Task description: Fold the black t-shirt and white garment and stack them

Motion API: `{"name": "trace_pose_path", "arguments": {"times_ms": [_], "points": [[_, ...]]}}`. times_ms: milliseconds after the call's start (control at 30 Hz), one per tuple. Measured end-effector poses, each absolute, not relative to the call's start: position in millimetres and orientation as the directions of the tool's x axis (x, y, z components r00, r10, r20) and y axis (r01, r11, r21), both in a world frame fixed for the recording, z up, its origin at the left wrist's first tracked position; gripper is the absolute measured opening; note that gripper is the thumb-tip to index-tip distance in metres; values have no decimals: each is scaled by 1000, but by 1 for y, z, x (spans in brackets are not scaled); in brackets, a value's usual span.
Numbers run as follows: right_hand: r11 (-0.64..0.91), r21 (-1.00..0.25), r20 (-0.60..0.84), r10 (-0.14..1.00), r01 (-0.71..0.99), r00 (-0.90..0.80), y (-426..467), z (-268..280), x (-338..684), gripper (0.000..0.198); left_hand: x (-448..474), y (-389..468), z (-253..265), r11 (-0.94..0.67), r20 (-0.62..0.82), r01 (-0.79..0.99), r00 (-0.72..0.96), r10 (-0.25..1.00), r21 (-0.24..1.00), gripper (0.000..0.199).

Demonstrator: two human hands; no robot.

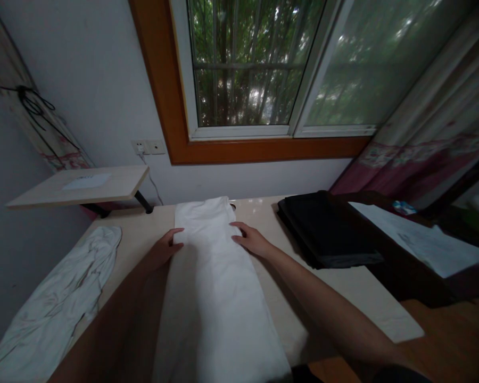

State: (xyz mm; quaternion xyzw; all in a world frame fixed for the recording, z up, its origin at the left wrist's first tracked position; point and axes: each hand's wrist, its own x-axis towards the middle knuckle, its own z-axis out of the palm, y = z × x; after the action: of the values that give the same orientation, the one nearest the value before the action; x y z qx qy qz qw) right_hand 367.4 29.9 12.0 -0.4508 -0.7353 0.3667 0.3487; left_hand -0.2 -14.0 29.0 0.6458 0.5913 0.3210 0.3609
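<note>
A long folded white cloth (219,287) lies across the table, running from the far edge towards me and out of view at the bottom. At its far left edge is my left hand (162,251), thumb and index finger apart and touching the fabric. My right hand (253,240) mirrors it on the right edge, also with thumb and index finger parted on the cloth. The other fingers of both hands are mostly hidden. Between the hands the cloth lies flat with slight wrinkles.
Left on the table (139,221) lies a crumpled white garment (64,298); behind it stands a raised shelf (120,183) with a paper. A stack of folded black cloth (323,226) sits right, beside a dark surface bearing white sheets (415,236). A window (255,64) is ahead.
</note>
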Motion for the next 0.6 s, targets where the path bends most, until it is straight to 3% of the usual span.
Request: {"name": "trace_pose_path", "arguments": {"times_ms": [133,267,600], "points": [[274,-802,103,939,530,-329,23,13,359,35,10,-1,26,-39,3,481,76,997,876,62],[227,-755,142,972,615,-185,32,13,351,34,25,31,12,-67,74,384,-3,997,921,65],[195,-630,240,969,752,-50,64,29,340,35,23,79,3,-108,277,548,-235,932,829,71]]}}
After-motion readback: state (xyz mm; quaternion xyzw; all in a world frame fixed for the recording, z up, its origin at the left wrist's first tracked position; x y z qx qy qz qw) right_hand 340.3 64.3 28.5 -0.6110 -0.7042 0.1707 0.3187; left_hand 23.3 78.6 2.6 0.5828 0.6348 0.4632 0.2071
